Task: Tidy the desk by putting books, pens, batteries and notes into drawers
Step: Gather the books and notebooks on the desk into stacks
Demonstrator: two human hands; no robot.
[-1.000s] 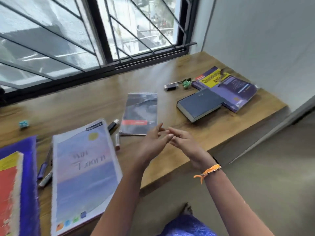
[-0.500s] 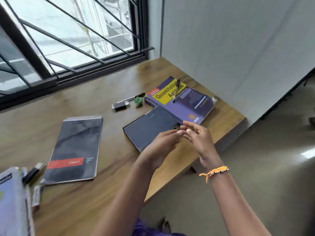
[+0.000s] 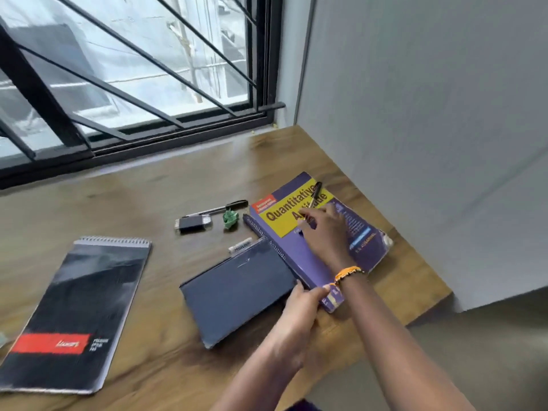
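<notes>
So the right hand (image 3: 324, 232) is sitting on top of the purple book (image 3: 314, 241) over by the table's (image 3: 148, 191) right edge, next to the wall, and its fingers look to be pinching the lower end of a black pen (image 3: 315, 193) lying on the yellow title patch, though the blur makes the actual grip hard to confirm. The left hand (image 3: 299, 307) is down at the near corner of that same book, fingers curled against its spine right where the dark blue book (image 3: 237, 295) butts up to it; can't really tell which of the two it's gripping. Far side of the dark book there's a small white thing (image 3: 240, 244) half tucked behind its edge, label unreadable. Further toward the window edge: another pen (image 3: 222, 207), a black block-ish item (image 3: 192, 223) too smeared to identify, and a crumpled green note (image 3: 230, 218). A spiral notepad (image 3: 74, 315) lies toward the left, with its near corner cut off.
</notes>
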